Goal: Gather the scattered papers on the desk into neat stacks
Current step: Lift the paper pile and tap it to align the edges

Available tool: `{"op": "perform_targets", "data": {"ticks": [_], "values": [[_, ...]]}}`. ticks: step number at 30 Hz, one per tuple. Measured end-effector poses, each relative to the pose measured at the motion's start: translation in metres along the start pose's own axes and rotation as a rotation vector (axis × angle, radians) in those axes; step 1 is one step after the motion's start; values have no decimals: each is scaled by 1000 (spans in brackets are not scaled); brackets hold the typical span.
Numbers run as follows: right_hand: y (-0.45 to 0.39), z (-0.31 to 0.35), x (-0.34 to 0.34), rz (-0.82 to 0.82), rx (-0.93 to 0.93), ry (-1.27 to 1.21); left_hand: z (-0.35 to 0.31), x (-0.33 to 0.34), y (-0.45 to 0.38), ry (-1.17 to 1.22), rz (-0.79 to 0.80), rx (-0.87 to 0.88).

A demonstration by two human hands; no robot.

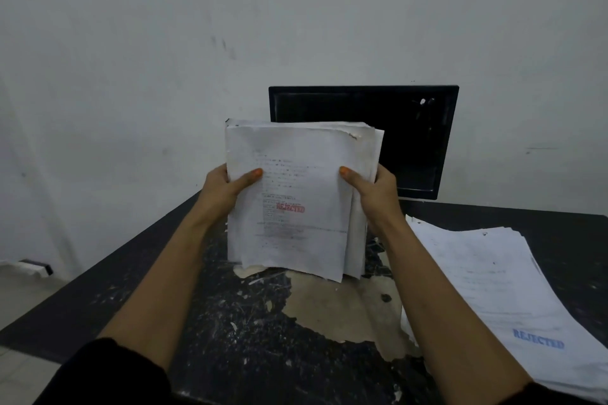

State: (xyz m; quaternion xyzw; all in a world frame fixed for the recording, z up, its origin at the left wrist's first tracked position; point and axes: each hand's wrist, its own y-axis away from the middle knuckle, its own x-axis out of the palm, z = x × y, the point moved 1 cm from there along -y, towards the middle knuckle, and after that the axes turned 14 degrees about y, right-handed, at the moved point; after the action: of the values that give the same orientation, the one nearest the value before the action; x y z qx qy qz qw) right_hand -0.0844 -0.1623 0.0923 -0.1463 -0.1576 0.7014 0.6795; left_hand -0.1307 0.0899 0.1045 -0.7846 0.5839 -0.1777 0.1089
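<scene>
An upright bundle of white papers, its front sheet stamped REJECTED in red, stands with its lower edge near or on the dark desk. My left hand grips the bundle's left edge, thumb across the front sheet. My right hand grips the right edge the same way. The sheets are slightly uneven at the top and bottom. A second stack of papers, stamped REJECTED in blue, lies flat on the desk at the right, its sheets fanned a little.
A black monitor stands behind the held bundle at the desk's back. The desk top is scratched, with a large peeled pale patch in the middle. A white wall rises behind. The floor shows past the desk's left edge.
</scene>
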Motion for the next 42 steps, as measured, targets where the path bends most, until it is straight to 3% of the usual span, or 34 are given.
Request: {"op": "perform_targets", "data": {"ticks": [4, 9, 16, 19, 23, 26, 29, 34, 42], "values": [[-4, 7, 3, 50, 32, -41, -2, 7, 0, 206, -71, -6], [12, -20, 8, 185, 151, 111, 25, 11, 14, 30, -32, -77], [15, -13, 11, 30, 49, 92, 20, 19, 16, 9, -110, 52], [14, -17, 8, 99, 90, 50, 24, 19, 19, -4, -65, -2], [29, -45, 5, 132, 260, 206, 52, 19, 37, -163, 14, -132], [32, -45, -6, 75, 191, 266, 52, 31, 46, -209, 27, -127], [25, -39, -26, 22, 208, 339, 43, 48, 46, -175, 55, -166], [24, -45, -97, -17, 430, 503, 47, 111, 55, -217, 218, -371], [57, -45, -217, -95, 590, 890, 99, 222, 84, -302, 431, -543]]}}
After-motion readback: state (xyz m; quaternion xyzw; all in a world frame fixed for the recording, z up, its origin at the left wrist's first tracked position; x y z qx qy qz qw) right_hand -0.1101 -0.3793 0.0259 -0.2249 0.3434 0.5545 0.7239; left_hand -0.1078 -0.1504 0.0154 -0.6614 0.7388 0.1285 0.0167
